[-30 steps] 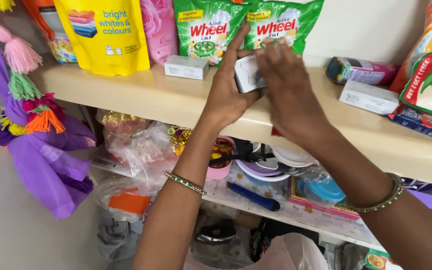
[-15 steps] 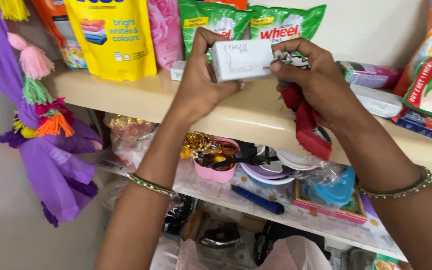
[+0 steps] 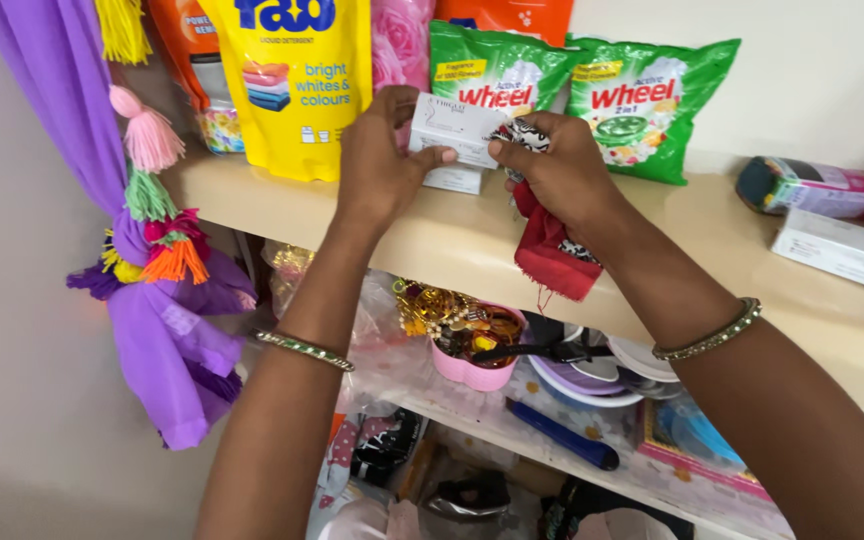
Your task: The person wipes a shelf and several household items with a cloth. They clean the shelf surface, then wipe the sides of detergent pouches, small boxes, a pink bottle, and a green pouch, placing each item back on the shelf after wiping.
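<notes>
Both hands are up over the cream shelf (image 3: 432, 235), gripping a small white box (image 3: 455, 130): left hand (image 3: 382, 165) on its left end, right hand (image 3: 562, 170) also pinching a red cloth (image 3: 550, 245). Looks light and stiff, probably crushable cardboard, so hold it by the ends.

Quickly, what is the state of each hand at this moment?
Left hand: closed on the small white box, fingers gripping its lower edge.
Right hand: closed, holding the red cloth and touching the box.

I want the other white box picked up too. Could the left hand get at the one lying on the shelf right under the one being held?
Probably not yet: the left hand is gripping the held white box. The lower white box lies just beneath it, nothing blocking.
</notes>
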